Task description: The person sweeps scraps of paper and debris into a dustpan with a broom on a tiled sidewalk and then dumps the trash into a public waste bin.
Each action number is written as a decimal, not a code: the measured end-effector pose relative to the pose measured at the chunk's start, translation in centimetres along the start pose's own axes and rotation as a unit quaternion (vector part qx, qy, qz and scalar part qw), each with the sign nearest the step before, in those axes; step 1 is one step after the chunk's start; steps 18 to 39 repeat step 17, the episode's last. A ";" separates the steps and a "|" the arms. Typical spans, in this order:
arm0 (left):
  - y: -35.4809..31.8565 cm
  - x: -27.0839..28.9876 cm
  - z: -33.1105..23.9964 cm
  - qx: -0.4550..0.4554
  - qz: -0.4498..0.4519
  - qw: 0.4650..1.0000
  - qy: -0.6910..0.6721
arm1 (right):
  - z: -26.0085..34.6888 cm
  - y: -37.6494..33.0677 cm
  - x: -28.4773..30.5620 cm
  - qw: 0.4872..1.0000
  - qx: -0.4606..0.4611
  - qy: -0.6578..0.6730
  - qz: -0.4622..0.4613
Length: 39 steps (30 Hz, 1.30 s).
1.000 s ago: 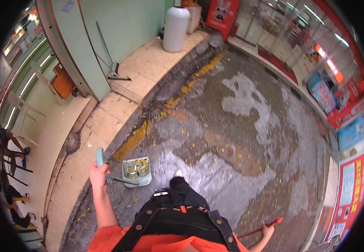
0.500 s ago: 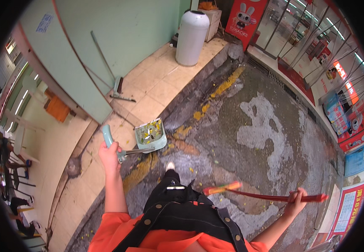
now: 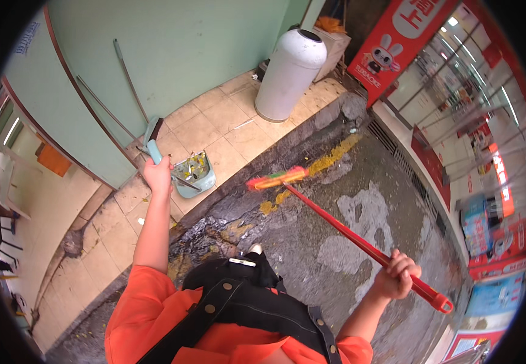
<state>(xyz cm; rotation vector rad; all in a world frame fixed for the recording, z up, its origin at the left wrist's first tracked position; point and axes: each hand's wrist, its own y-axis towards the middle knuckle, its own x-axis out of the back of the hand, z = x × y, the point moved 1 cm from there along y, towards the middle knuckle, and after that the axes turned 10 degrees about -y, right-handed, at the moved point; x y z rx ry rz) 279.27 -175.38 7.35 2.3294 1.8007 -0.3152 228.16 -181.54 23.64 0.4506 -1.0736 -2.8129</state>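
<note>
Left hand (image 3: 157, 175) raised gripping dustpan (image 3: 194, 171); right hand (image 3: 397, 275) clasping broom (image 3: 335, 224)

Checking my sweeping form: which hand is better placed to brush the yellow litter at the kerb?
Right, probably. The right hand grips the red broom, whose bristle head hangs over the yellow litter. The left hand holds the dustpan up over the tiles.

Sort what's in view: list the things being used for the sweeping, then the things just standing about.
In use:
left hand gripping teal long-handled dustpan holding yellow scraps
right hand gripping red-handled broom

Standing about:
white cylindrical bin
two long poles leaning on green wall
red poster panel
</note>
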 end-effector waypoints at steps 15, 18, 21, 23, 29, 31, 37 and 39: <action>9.3 -14.9 9.2 0.049 -0.074 0.996 0.021 | -36.8 22.2 -27.2 0.977 -0.141 0.107 0.122; 12.6 -17.1 8.9 0.045 -0.089 0.995 -0.007 | -40.1 24.4 -31.6 0.972 -0.176 0.082 0.133; 12.6 -17.1 8.9 0.045 -0.089 0.995 -0.007 | -40.1 24.4 -31.6 0.972 -0.176 0.082 0.133; 12.6 -17.1 8.9 0.045 -0.089 0.995 -0.007 | -40.1 24.4 -31.6 0.972 -0.176 0.082 0.133; 12.6 -17.1 8.9 0.045 -0.089 0.995 -0.007 | -40.1 24.4 -31.6 0.972 -0.176 0.082 0.133; 12.6 -17.1 8.9 0.045 -0.089 0.995 -0.007 | -40.1 24.4 -31.6 0.972 -0.176 0.082 0.133; 12.6 -17.1 8.9 0.045 -0.089 0.995 -0.007 | -40.1 24.4 -31.6 0.972 -0.176 0.082 0.133; 12.6 -17.1 8.9 0.045 -0.089 0.995 -0.007 | -40.1 24.4 -31.6 0.972 -0.176 0.082 0.133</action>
